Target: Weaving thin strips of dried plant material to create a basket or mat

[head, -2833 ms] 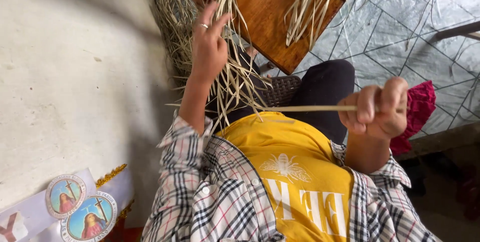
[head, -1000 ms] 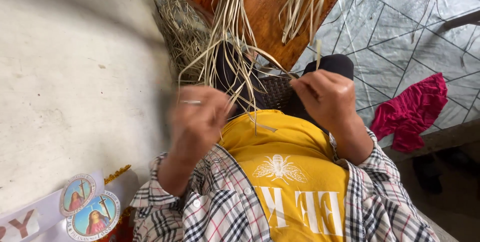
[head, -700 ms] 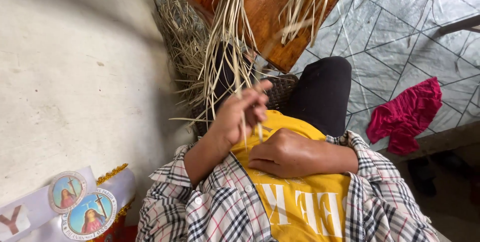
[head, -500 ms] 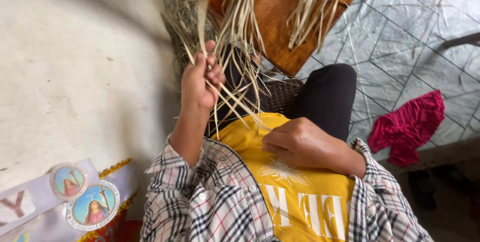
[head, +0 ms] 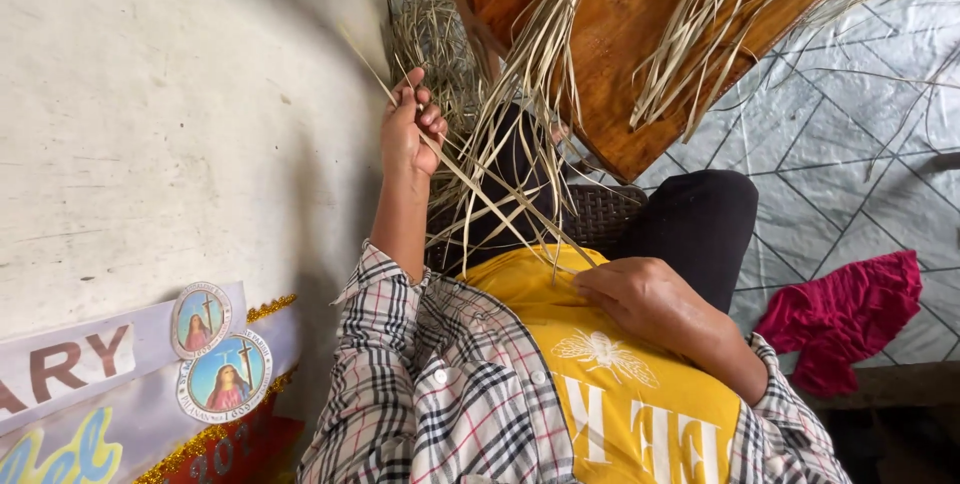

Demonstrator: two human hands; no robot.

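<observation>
Left hand (head: pixel 412 129) raised beside wooden chair (head: pixel 640 34), fingers pinching a long straw strip (head: pixel 480 194) that slants down toward yellow shirt (head: pixel 600 384). Right hand (head: pixel 650 299) rests there, fingers loosely curled on the strip's lower end, grip unclear.

The left hand (head: pixel 412 134) is raised in front of the chest, forearm upright, fingers curled shut and pinched together. The right hand (head: pixel 640 296) lies low against the belly, palm down, fingers loosely bent, forearm angled across the body.
</observation>
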